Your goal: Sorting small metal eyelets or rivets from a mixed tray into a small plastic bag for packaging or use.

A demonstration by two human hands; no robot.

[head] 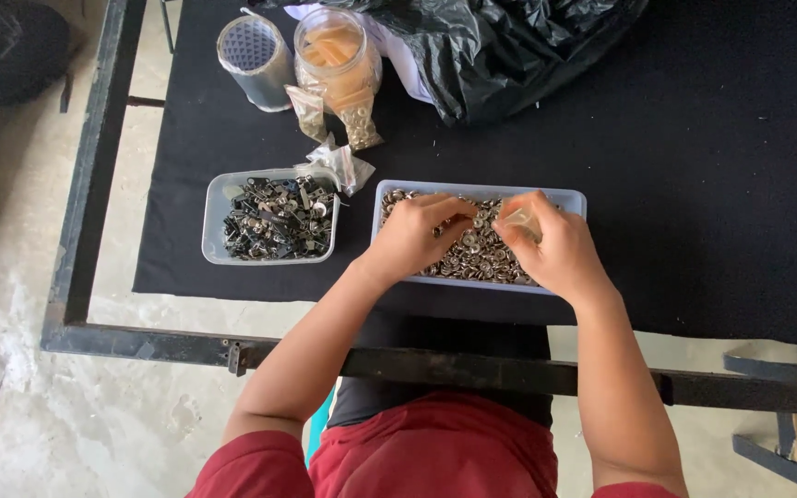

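A pale blue plastic tray (572, 197) full of small round silver metal fasteners (472, 254) lies on the black cloth before me. My left hand (414, 233) rests over the tray's left part, fingers curled among the fasteners. Over the right part is my right hand (546, 244), pinching a small clear plastic bag (520, 219) between thumb and fingers. Whether the left fingers hold a fastener is hidden.
A second clear tray (217, 198) of dark metal clips sits to the left. Behind stand a roll of tape (253, 57), a clear jar (336, 57), small filled bags (360, 127) and a crumpled black plastic bag (509, 46). A dark metal frame (472, 369) edges the table.
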